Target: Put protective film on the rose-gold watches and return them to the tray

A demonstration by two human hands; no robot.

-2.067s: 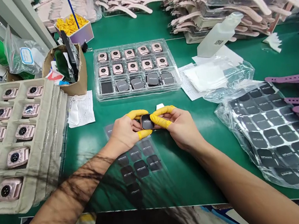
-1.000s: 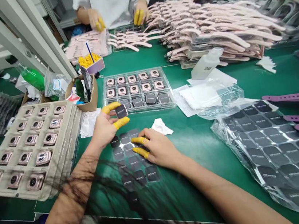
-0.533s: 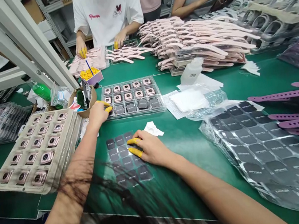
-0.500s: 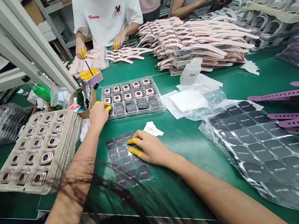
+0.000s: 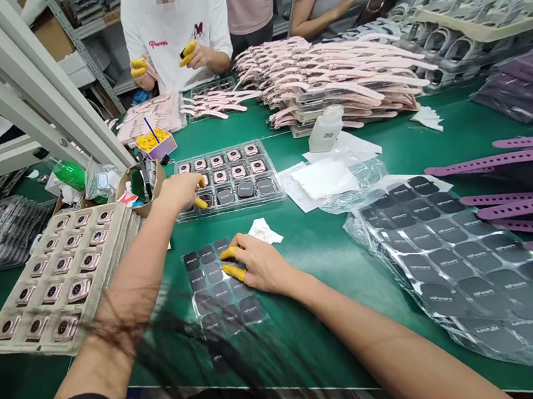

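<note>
My left hand, thumb and finger in yellow finger cots, is over the left end of a clear plastic tray. Its thumb and finger are apart near the front-left pocket; I see nothing held between them. In the tray, pink watch cases fill the back rows, and dark square film pieces lie along the front row. My right hand rests on a sheet of dark square films, its two yellow-tipped fingers apart on the surface. Hair partly covers the sheet's lower part.
At left stands a stack of beige trays with watch cases. Near my right arm lies a bag of dark films, beside purple straps. A white bottle and pink straps are farther back. Across the table sits a co-worker.
My left hand has moved right, farther over the tray, with its finger and thumb now visibly apart. The right hand stays on the sheet. The co-worker opposite has raised both hands.
</note>
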